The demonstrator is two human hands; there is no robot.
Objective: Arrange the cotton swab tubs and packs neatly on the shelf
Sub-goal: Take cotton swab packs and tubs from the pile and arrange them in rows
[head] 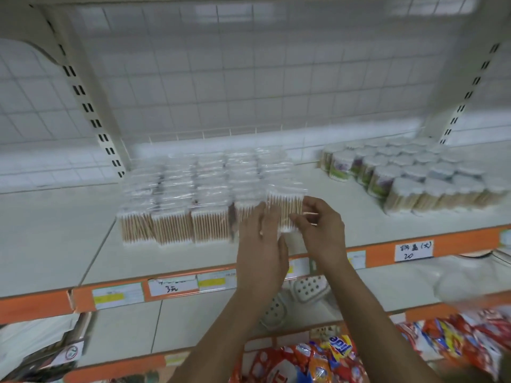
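Packs of cotton swabs are stood upright in close rows on the left part of the shelf, several deep toward the wire grid back. The block's front right corner is being finished: an end pack is held there by both hands. The left hand is laid flat against the pack fronts, its grip open with fingers straight. The right hand has its grip curled at the end pack's right edge, apparently pinching the wrapper, though motion blur leaves this uncertain.

Cotton swab tubs are clustered well apart to the right, tightly grouped but set at a slant to the shelf edge. Most of the work is judged done; what is left is seating the end pack flush and perhaps squaring the tubs.

Handwritten price labels are fixed along the orange edge strip. White perforated dishes lie on the shelf below, and bright detergent bags lower still. Nothing is seen blocking the corner.
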